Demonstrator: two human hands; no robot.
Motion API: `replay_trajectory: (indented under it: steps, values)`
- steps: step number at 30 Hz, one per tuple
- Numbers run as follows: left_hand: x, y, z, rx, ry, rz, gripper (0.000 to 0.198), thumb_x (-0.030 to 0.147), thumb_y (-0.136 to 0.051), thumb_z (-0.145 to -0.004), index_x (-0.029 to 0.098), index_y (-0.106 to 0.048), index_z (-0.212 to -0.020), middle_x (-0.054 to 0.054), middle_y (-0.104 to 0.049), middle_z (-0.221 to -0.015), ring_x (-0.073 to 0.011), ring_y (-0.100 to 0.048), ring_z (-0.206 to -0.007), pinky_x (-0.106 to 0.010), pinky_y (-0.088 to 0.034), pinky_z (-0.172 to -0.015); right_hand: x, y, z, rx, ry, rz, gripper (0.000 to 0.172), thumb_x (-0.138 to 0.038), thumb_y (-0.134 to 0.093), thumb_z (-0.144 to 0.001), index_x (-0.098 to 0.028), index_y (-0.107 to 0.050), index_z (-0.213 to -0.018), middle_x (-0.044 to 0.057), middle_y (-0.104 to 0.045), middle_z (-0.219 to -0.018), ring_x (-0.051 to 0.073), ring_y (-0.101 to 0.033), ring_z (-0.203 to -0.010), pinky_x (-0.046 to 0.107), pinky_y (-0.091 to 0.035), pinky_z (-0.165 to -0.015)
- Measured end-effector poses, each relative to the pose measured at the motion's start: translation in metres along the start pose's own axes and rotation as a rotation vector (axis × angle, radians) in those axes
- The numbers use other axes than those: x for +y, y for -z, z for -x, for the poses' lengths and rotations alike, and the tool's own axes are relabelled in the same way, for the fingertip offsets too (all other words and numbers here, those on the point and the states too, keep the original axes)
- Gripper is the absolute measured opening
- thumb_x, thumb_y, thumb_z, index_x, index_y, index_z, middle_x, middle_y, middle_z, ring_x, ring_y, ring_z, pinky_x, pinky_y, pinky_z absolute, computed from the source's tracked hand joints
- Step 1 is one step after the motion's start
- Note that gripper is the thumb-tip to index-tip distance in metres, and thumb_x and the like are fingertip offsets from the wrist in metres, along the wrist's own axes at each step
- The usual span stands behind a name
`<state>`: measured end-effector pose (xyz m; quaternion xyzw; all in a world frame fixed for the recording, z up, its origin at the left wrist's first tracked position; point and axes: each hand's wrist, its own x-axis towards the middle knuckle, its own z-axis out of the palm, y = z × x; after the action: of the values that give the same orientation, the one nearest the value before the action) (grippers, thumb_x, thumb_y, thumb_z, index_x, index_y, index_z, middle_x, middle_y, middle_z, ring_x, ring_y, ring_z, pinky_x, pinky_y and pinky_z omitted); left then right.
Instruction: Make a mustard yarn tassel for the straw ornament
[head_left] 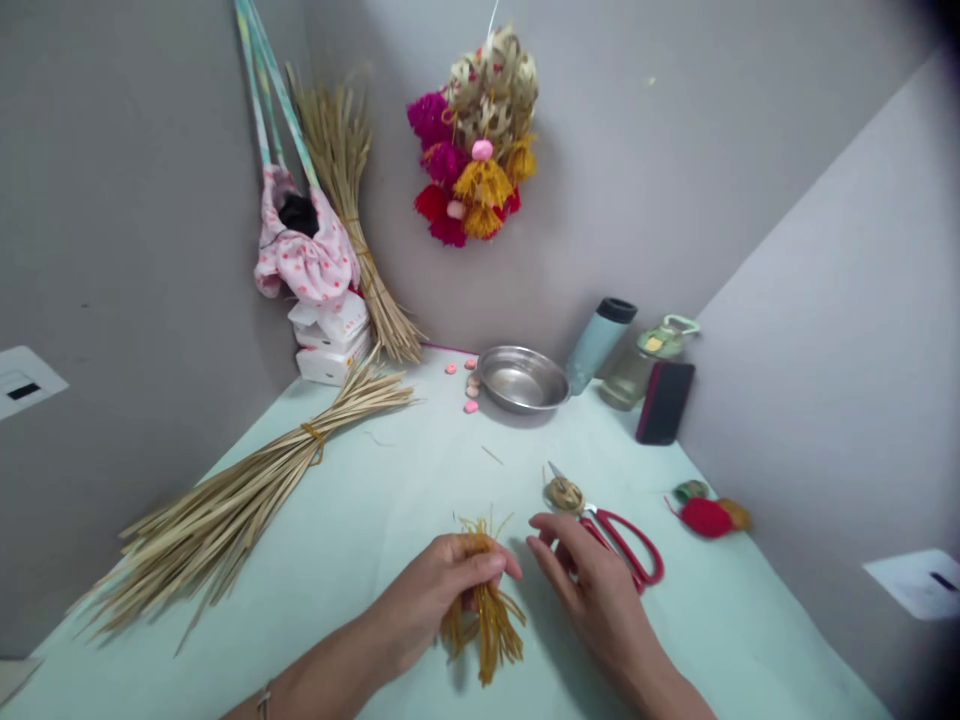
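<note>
Soft, even light fills the frame, leaving faint shadows on the desk (pixel 375 500). Focus is mildly soft throughout. Wide-lens bending warps the edges; the upper right corner darkens to black.

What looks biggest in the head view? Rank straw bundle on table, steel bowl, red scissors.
1. straw bundle
2. steel bowl and red scissors: about alike; the scissors lie nearer, so unranked.

The right hand (pixel 592 590) hides the near part of the red scissors (pixel 609 517).
</note>
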<state>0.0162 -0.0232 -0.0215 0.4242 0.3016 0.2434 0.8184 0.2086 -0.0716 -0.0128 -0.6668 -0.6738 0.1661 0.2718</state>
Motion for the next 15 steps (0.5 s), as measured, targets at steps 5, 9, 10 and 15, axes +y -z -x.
replay_trajectory:
  steps: [5,9,10,15]
  values:
    - [-0.001,-0.002,0.000,0.028,-0.005,0.019,0.035,0.046,-0.066,-0.078,0.013,-0.068,-0.089,0.002,-0.042,-0.070,-0.0085,-0.039,-0.061,-0.021,-0.028,-0.058,-0.006,0.028,-0.006,-0.024,-0.070,-0.159,0.025,-0.044,-0.051,-0.090,-0.023,-0.065,-0.089,0.005,-0.069,-0.081,0.022,-0.062,-0.069,0.031,-0.047,-0.062]
    - [0.002,-0.004,0.002,0.077,0.011,-0.014,0.034,0.044,-0.066,-0.078,0.012,-0.068,-0.089,0.002,-0.042,-0.071,-0.0085,-0.038,-0.061,-0.021,-0.027,-0.058,0.032,0.070,-0.039,0.207,-0.196,-0.177,0.036,-0.051,-0.057,-0.084,-0.020,-0.066,-0.100,0.006,-0.070,-0.088,0.023,-0.065,-0.080,0.034,-0.052,-0.072]
    - [0.003,-0.004,0.002,0.087,0.017,-0.016,0.034,0.044,-0.066,-0.077,0.012,-0.068,-0.088,0.002,-0.042,-0.071,-0.0086,-0.038,-0.062,-0.021,-0.027,-0.058,0.049,0.081,-0.052,0.333,-0.235,-0.111,0.042,-0.054,-0.059,-0.080,-0.019,-0.067,-0.103,0.007,-0.070,-0.089,0.024,-0.065,-0.081,0.035,-0.052,-0.074]
    - [0.002,-0.005,-0.001,0.134,0.032,0.001,0.038,0.047,-0.068,-0.074,0.012,-0.066,-0.088,0.002,-0.046,-0.073,-0.0083,-0.040,-0.062,-0.021,-0.030,-0.060,0.138,0.125,-0.116,0.652,-0.373,0.053,0.074,-0.057,-0.065,-0.066,-0.007,-0.056,-0.119,0.022,-0.062,-0.111,0.035,-0.061,-0.100,0.046,-0.048,-0.086]
